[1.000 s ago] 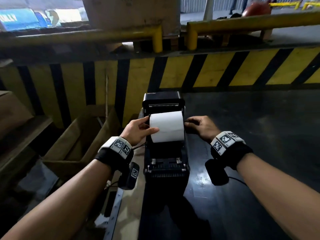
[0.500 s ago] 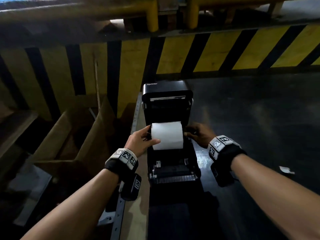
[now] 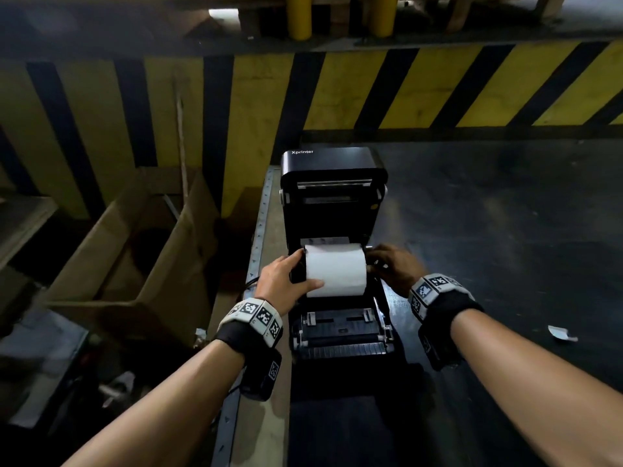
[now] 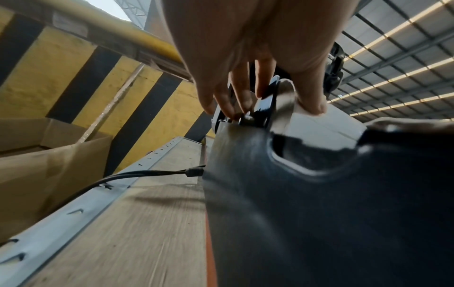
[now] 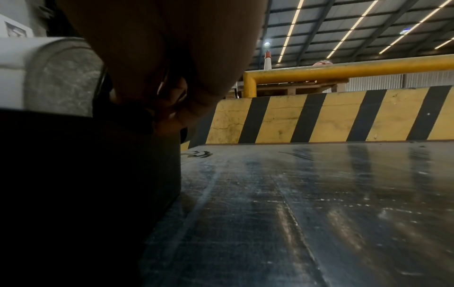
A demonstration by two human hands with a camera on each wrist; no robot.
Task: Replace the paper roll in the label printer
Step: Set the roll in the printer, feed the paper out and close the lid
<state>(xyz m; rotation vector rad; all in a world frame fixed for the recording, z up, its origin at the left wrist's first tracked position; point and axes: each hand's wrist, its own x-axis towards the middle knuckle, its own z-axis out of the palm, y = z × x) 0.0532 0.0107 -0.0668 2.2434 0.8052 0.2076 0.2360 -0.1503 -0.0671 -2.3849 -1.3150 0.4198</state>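
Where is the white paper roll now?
In the head view, the paper roll sits in the open label printer, between the left hand and right hand.

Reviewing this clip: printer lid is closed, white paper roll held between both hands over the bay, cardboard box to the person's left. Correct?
Not quite: the lid of the label printer is open, standing upright behind the bay, as the head view shows. The rest holds: left hand and right hand flank the paper roll, and the cardboard box sits to the left.

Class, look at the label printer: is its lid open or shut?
Open. The label printer has its lid tipped up behind the paper roll, leaving the bay exposed.
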